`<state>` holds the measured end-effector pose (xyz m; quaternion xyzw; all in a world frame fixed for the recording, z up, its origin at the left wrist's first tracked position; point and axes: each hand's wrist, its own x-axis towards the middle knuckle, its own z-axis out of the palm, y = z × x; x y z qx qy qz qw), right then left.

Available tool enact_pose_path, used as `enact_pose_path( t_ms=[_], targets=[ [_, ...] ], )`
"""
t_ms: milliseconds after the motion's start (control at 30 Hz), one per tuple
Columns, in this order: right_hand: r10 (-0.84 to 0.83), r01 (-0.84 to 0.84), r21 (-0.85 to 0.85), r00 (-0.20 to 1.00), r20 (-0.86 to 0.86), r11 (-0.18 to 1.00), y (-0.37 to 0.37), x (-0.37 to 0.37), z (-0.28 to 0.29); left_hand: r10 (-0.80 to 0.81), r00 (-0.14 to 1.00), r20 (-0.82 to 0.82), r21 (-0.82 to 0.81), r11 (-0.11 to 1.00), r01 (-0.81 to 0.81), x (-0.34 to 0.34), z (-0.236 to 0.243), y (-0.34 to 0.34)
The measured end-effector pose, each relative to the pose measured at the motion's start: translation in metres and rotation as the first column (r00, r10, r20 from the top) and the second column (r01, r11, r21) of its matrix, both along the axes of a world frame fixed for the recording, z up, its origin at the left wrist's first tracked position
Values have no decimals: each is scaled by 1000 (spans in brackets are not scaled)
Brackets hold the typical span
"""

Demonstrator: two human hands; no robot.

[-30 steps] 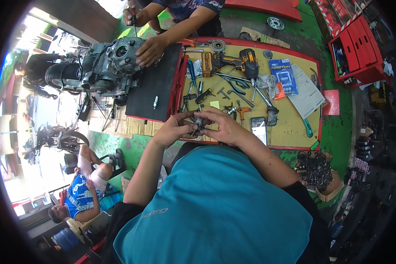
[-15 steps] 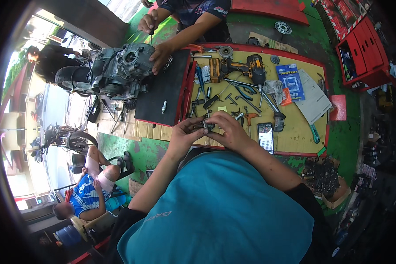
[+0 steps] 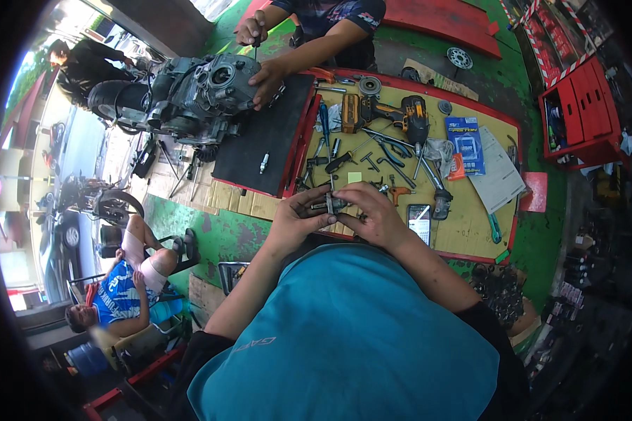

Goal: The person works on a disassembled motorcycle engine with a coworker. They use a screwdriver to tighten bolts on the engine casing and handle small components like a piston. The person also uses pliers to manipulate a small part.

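Note:
Close in front of me, at the near edge of the workbench, my left hand pinches a small dark and silver metal part between thumb and fingers. From the other side my right hand is closed on the same part, fingertips almost meeting those of the left. The fingers cover much of it, so its exact kind cannot be made out. Just beyond the hands, a yellow paper square lies on the bench, and a phone rests right of my right hand.
An orange-and-black cordless impact wrench, pliers, a ratchet and a blue packet cover the bench. At the left, a co-worker's hands work on an engine. A spark plug lies on the black mat.
The view has shifted slightly. Between my hands the metal part has turned a little, showing more of its length upright, and my fingers have moved on it.

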<state>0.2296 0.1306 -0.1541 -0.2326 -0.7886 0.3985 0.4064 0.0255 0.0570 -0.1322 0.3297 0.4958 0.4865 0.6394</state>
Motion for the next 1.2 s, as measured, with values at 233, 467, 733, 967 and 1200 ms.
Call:
enact_pose_path(
  t_ms=[233, 467, 733, 967, 1200],
  targets=[
    [24, -21, -187, 1000, 12, 982, 5, 9, 4, -1, 998, 64, 9, 1000, 0, -2, 1, -5],
    [81, -99, -278, 994, -76, 956, 7, 1, 3, -9, 1000, 19, -23, 1000, 10, -11, 3, -9],
    [68, -161, -720, 985, -157, 675, 20, -12, -38, 28, 994, 104, -17, 999, -26, -26, -15, -33],
    [-141, 233, -61, 757, 638, 971, 83, -37, -166, 130, 973, 190, -85, 990, -116, -37, -5, -57],
    [-172, -113, 260, 497, 851, 959, 103, -70, -173, 147, 978, 145, 30, 988, -153, -55, 9, -73]
  ],
)
